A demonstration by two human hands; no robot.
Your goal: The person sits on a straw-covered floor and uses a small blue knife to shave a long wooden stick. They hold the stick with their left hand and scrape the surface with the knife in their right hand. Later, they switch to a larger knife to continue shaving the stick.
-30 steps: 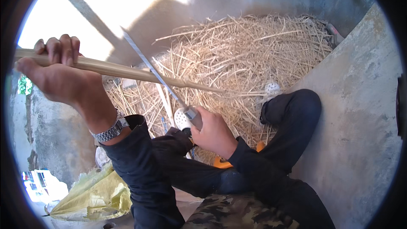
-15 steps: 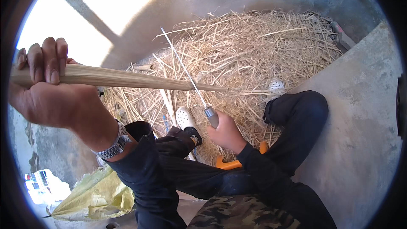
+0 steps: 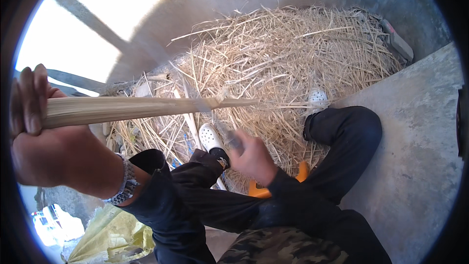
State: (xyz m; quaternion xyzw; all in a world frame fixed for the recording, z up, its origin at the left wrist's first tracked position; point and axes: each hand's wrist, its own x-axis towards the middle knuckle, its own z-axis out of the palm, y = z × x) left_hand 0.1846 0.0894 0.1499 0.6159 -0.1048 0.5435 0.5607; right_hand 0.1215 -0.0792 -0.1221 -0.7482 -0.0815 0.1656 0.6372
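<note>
My left hand (image 3: 41, 142), wearing a metal-band watch, is wrapped round the thick end of a pale wooden stick (image 3: 132, 110). The stick reaches rightward across the view and tapers to a thin tip. In my right hand (image 3: 256, 160) is the grey handle of a knife (image 3: 233, 142). Its long, thin blade is smeared by motion and crosses the stick a little short of the tip. A small raised curl of wood (image 3: 221, 99) stands up from the stick just right of the blade.
A broad heap of pale wood shavings (image 3: 293, 54) spreads beneath my hands and around my white clogs (image 3: 210, 137). An orange plastic piece (image 3: 258, 189) lies between my legs. A yellowish sack (image 3: 115, 237) is at lower left, and a red-and-grey object (image 3: 398, 43) leans at far right.
My left hand and the thick end of the stick have dropped lower, so the stick lies more level. The knife has moved left along the stick, and a curl of wood now stands up.
</note>
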